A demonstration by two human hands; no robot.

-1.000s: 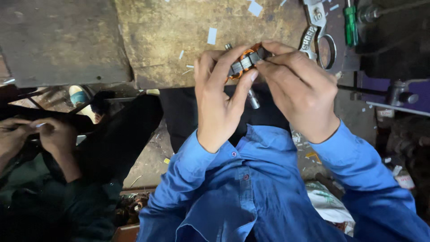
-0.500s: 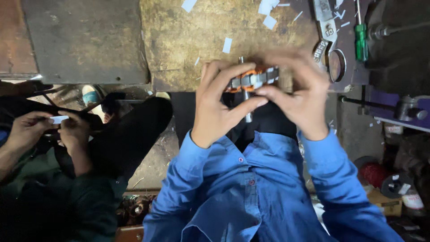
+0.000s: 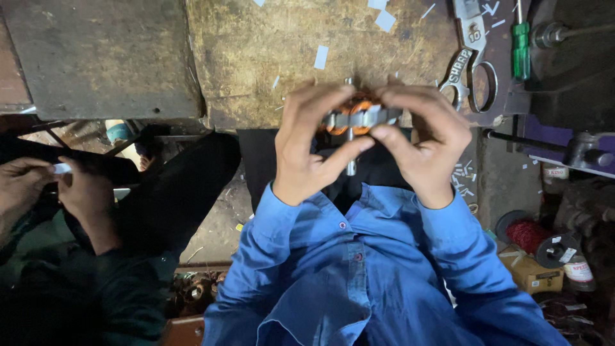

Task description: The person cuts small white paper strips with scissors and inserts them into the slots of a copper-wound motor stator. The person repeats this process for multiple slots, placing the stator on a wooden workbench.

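Observation:
Both my hands hold a small motor armature (image 3: 359,116) with orange copper windings, a grey metal core and a steel shaft that points down toward me. My left hand (image 3: 312,150) grips its left side, thumb under the core. My right hand (image 3: 426,138) grips the right side, fingers curled over the top. The part hangs at the near edge of a worn wooden bench (image 3: 288,57). My blue shirt sleeves fill the lower part of the view.
Large metal scissors (image 3: 473,64) and a green-handled screwdriver (image 3: 521,45) lie right of my hands. White paper slips (image 3: 321,56) dot the bench. A co-worker's hands (image 3: 45,186) at the left hold a small white piece. A red wire spool (image 3: 528,234) sits at lower right.
The armature has turned from tilted to level between my hands, and my hands sit lower in the view. The co-worker's hands shifted slightly at the left.

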